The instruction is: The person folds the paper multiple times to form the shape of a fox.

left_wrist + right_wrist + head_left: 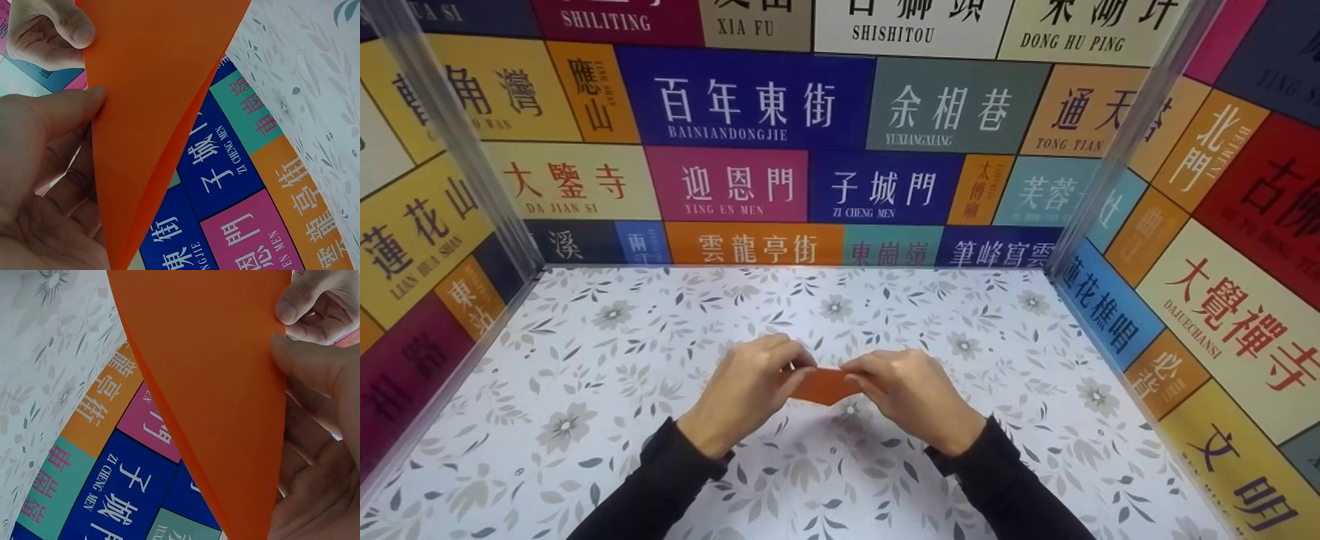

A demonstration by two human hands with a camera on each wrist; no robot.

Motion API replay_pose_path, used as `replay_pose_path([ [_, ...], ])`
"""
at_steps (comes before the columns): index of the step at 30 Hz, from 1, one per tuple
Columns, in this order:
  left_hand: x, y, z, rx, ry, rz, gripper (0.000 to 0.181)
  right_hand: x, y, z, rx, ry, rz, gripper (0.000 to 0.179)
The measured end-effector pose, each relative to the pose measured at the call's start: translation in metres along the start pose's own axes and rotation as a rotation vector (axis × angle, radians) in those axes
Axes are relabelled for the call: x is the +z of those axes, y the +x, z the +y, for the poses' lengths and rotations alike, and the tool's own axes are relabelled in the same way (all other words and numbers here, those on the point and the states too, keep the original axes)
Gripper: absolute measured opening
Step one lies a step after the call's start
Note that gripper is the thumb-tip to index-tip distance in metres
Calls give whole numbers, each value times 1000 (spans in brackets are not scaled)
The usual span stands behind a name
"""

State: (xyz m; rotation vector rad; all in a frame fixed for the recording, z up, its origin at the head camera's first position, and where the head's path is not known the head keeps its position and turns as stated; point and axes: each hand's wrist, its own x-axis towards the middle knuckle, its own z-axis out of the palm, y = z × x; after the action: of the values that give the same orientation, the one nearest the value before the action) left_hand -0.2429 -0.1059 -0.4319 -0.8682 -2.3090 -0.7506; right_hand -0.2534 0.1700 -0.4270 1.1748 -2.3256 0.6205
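Observation:
Held up over the table is a sheet of orange paper, folded over into a triangle. My left hand pinches it at one side of its upper edge, thumb on the near face and the other fingers behind. On the other side my right hand pinches the same edge in the same way. In the left wrist view the paper shows a slight gap between its two layers along a slanting side. Both thumbs press the paper close together in the right wrist view, with much of the fingers hidden behind it.
Beneath the hands lies a white table with a grey flower and leaf print. Panels of coloured blocks with Chinese lettering form a back wall, a left wall and a right wall around it. Clear corner strips join the panels.

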Motion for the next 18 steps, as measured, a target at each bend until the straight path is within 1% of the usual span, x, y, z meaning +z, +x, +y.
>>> replay_pose_path([
  [7,1,1,3,11,-6,11,16,0,0,0,31,27,-11,14],
  [11,3,0,4,25,15,24,16,-1,0,0,51,29,-20,13],
  [15,6,-1,7,47,45,32,17,-2,0,-1,54,29,-15,12],
  [18,9,-2,10,74,59,35,17,-1,-1,-1,42,19,-8,11],
])
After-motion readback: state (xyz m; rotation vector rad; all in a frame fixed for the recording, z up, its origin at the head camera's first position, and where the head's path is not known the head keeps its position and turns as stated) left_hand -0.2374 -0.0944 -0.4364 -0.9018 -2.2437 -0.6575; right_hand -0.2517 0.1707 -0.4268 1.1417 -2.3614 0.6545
